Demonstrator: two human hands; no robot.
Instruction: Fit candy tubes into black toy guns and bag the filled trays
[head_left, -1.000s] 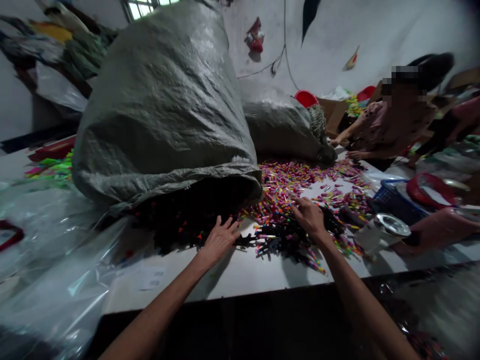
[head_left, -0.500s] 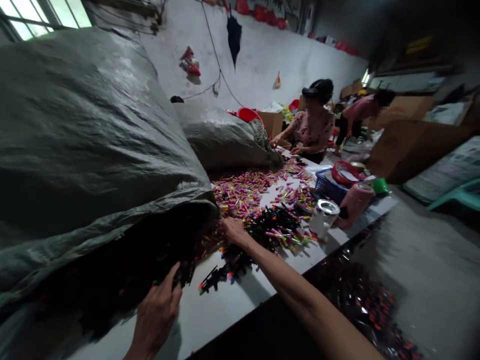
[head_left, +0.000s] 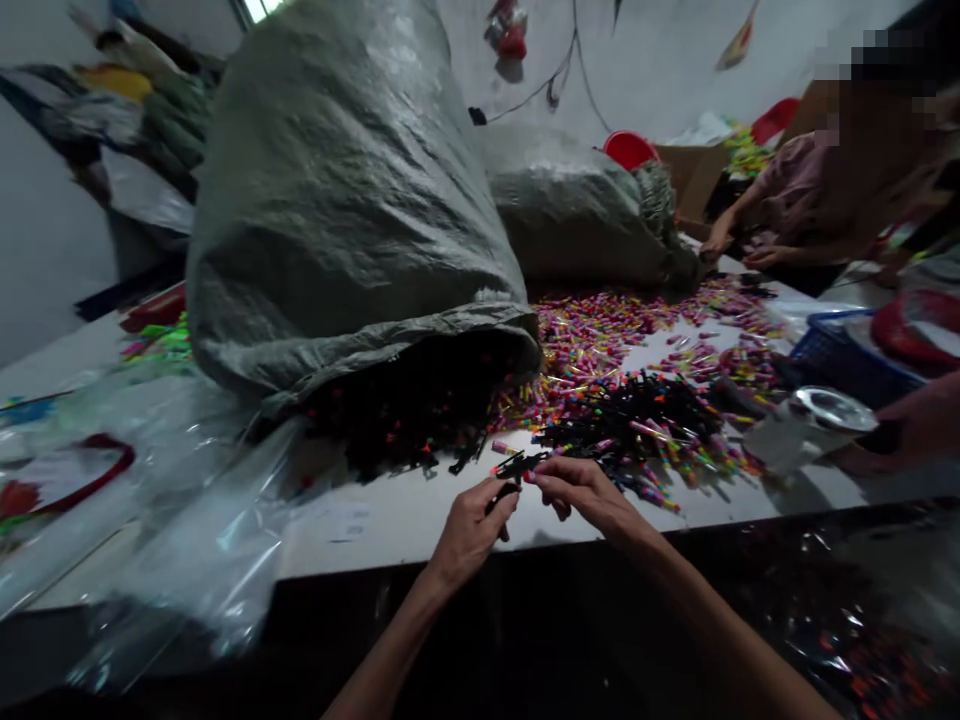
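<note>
Left hand and right hand pinching small black piece, details blurred; sack hiding pile.

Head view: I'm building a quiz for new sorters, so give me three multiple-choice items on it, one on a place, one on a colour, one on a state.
1. Where does the big grey sack lie?
A on the floor
B on the white table
C in a basket

2. What colour is the part held between the hands?
A black
B white
C silver

3. How are the left hand and right hand?
A flat on the table
B both pinching the part
C inside the sack

Answers: 1 B, the sack rests on the tabletop. 2 A, it is dark with a red tip. 3 B, fingertips of both meet on it.
</note>
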